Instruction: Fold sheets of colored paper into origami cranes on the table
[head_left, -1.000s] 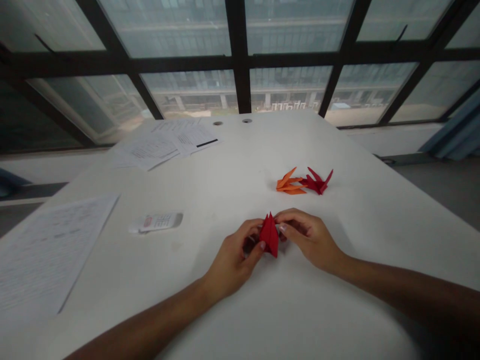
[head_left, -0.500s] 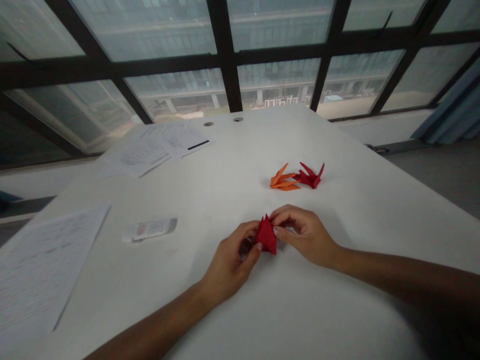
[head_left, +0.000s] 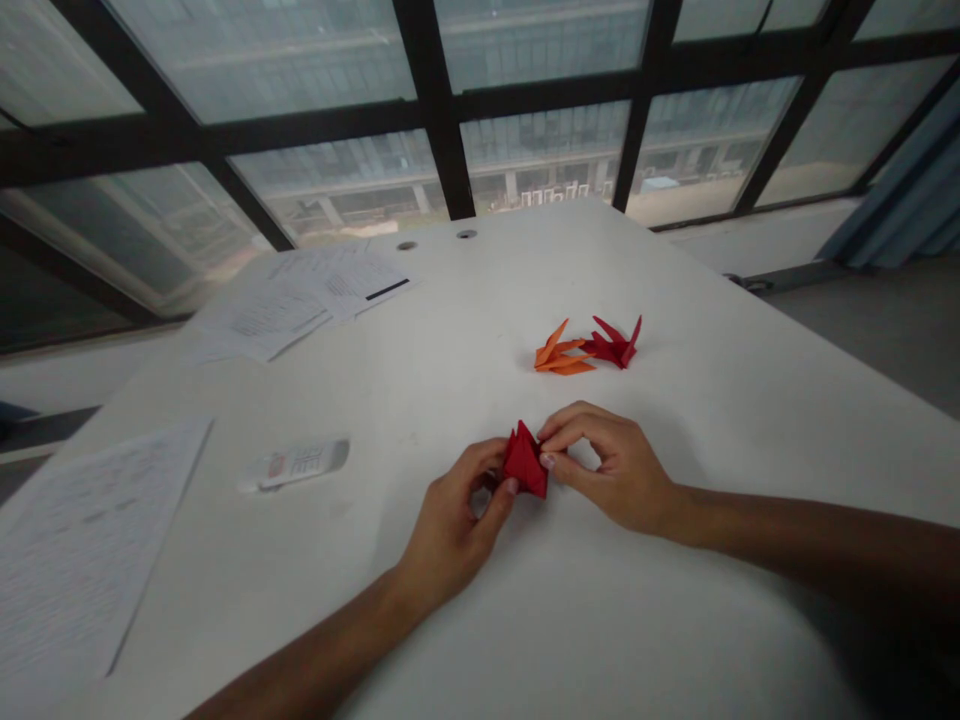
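Red folded paper (head_left: 526, 463) between left fingers (head_left: 498, 509); right fingers (head_left: 573, 431) pinch right edge.

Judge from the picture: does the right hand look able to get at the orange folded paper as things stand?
Probably yes: the orange folded paper lies beyond the right hand, and nothing visible blocks the way. That hand pinches red folded paper, though, so it may have to let go first.

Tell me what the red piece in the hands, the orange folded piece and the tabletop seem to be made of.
Red piece: likely matte paper, going by its creases and pointed tips.
Orange folded piece: probably matte paper too, from its thin, folded points.
Tabletop: perhaps laminate, judging by its smooth, even white finish; the core isn't visible.
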